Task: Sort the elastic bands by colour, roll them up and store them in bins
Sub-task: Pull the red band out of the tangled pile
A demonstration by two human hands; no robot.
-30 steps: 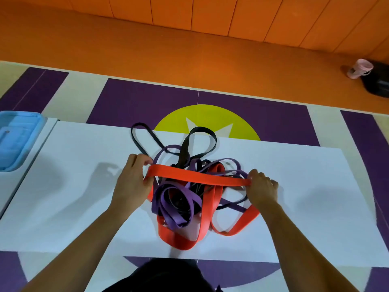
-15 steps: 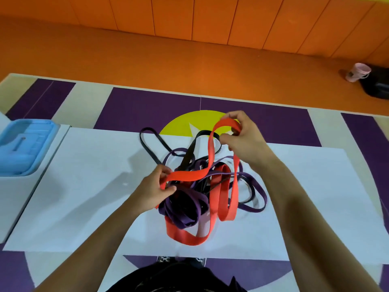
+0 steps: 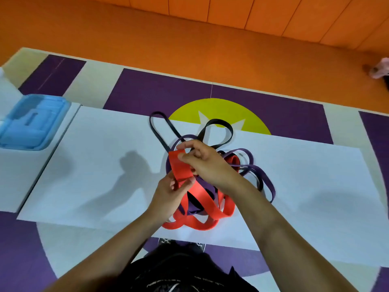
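1. A wide red elastic band (image 3: 181, 167) is pinched at its doubled-over end between both hands, held up just above a tangled heap of bands. The fold looks like the start of a roll, which would explain why the end is kept flat and taut.
2. The right hand (image 3: 207, 163) closes its thumb and fingers on the top of the folded red end, apparently to hold the fold firm.
3. The left hand (image 3: 170, 197), just below and nearer the person, grips the same red strip from underneath, probably to feed the length upward.
4. The rest of the red band trails down from the hands into loose loops on the white table (image 3: 94, 175), on the person's side of the heap; it is not yet free of the tangle.
5. Purple bands (image 3: 254, 171) lie under and to the right of the right hand, woven through the red loops.
6. Black bands (image 3: 219, 125) loop out beyond the hands, on the far side of the heap.
7. Well to the left of the left hand, a blue bin (image 3: 31, 123) sits on a neighbouring surface, seemingly the storage place; nothing is visibly stored in it.
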